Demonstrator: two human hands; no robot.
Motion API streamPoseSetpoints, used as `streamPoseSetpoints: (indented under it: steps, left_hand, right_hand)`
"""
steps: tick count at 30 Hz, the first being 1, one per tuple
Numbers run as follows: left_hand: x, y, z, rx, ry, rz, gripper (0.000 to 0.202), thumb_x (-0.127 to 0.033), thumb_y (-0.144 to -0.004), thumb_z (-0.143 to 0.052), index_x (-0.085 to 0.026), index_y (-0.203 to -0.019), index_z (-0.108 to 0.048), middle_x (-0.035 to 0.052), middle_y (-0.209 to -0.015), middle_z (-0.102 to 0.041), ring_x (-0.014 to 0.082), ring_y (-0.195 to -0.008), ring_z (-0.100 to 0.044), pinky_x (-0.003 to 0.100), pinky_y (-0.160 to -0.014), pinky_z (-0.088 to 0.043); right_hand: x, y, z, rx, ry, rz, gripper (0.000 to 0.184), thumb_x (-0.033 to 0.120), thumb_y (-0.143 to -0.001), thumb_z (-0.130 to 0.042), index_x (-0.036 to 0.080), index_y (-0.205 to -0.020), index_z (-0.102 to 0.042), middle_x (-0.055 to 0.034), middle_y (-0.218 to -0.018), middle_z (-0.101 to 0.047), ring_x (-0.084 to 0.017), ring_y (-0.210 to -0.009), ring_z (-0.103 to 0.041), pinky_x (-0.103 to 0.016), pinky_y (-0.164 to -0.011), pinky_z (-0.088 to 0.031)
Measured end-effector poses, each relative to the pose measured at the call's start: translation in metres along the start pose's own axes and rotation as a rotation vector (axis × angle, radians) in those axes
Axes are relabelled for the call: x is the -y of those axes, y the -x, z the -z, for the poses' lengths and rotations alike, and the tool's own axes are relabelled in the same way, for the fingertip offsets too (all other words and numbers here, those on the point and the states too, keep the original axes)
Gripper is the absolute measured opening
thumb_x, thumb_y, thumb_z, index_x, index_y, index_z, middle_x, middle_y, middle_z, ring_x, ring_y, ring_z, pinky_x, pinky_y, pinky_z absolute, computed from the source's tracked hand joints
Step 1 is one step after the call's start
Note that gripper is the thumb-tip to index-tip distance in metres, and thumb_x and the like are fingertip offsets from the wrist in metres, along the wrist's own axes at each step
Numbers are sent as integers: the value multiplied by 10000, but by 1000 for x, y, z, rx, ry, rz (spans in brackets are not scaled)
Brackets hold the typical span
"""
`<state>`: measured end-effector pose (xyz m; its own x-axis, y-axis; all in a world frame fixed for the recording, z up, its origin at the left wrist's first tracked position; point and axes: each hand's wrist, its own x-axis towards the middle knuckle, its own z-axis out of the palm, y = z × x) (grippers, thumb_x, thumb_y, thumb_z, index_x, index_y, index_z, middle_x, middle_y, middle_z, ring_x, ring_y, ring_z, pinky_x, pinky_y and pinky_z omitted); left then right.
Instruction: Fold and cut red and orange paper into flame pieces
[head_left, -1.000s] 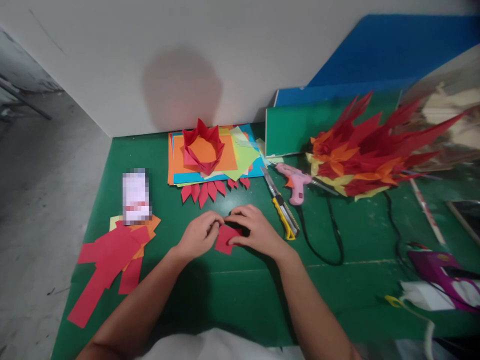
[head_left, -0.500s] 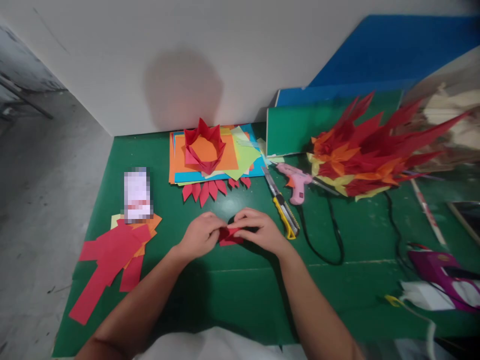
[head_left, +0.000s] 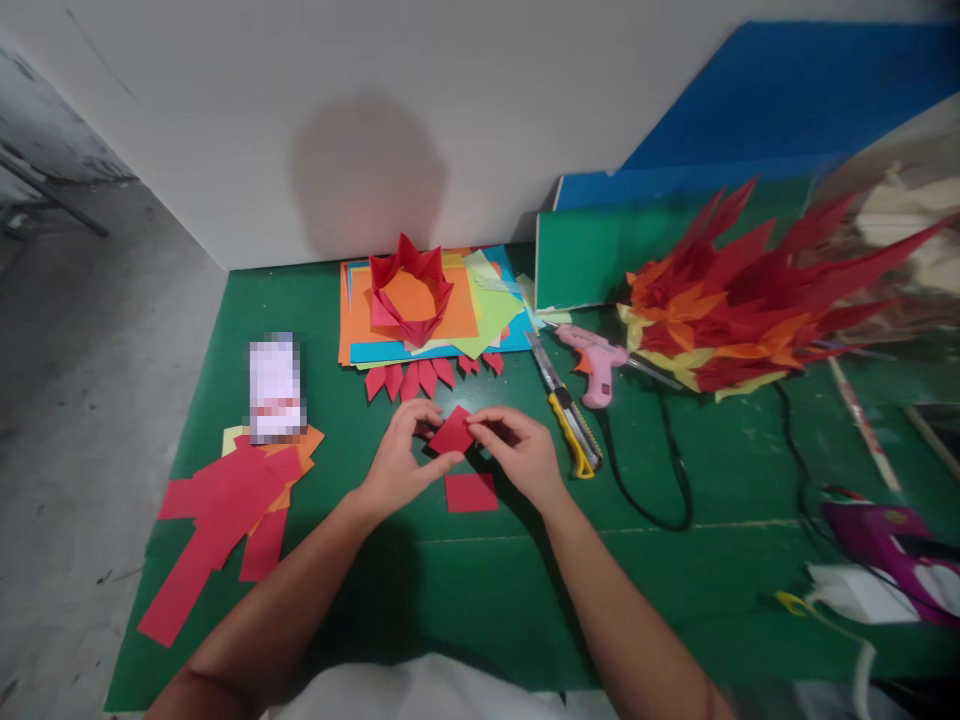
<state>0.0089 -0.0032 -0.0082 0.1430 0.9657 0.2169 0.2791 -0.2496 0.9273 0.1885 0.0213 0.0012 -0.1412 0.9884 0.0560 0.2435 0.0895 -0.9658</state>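
Note:
Between my two hands a small red paper square (head_left: 452, 431) is held up, turned like a diamond. My right hand (head_left: 517, 450) pinches its right corner between thumb and fingertips. On the other side, my left hand (head_left: 405, 455) has its thumb at the lower edge and its fingers curled behind the left corner. Just below lies a red paper rectangle (head_left: 472, 493), flat on the green table (head_left: 360, 620). Beyond my hands is a row of folded red paper petals (head_left: 410, 381). Behind them a red pointed paper ring (head_left: 411, 295) stands on stacked coloured sheets (head_left: 365, 354).
A yellow utility knife (head_left: 568, 425) and a pink glue gun (head_left: 595, 360) with a black cord lie to the right. Farther right sits a spiky red, orange and yellow paper piece (head_left: 742, 310). Red strips (head_left: 232, 500) lie at the left, beside a blurred-out object (head_left: 276, 388).
My hands have lifted a red square off the table and turned it cornerwise. A red rectangle, partly covered by my fingers before, now shows on the table.

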Motion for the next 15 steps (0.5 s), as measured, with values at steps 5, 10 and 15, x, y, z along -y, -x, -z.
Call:
streamPoseSetpoints:
  steps: [5,10,15]
  left_hand:
    - [-3,-2,1,21,-133,-37,363,-280,-714,-761,-204,-965,-509,80,-1061,-550,218,-1030,-546,372,-873,-477]
    - [-2,-4,1,-35,-203,-83,274,-180,-765,-684,-197,-1012,-566,81,-1041,-566,210,-1035,-568,376,-893,-477]
    - [-2,-3,0,-27,-167,-135,196,-156,-811,-615,-194,-1003,-601,76,-1015,-612,180,-981,-604,334,-855,-502]
  right_hand:
    - [2,1,1,101,96,117,197,298,-829,-624,244,-997,-710,-63,-990,-713,-206,-905,-654,-359,-827,-518]
    - [-2,1,4,222,168,289,238,213,-899,-513,259,-1054,-687,-53,-991,-702,-178,-916,-637,-347,-834,-506]
    - [-5,-1,5,266,201,383,244,182,-917,-475,255,-1033,-677,-52,-943,-703,-176,-874,-627,-353,-799,-494]
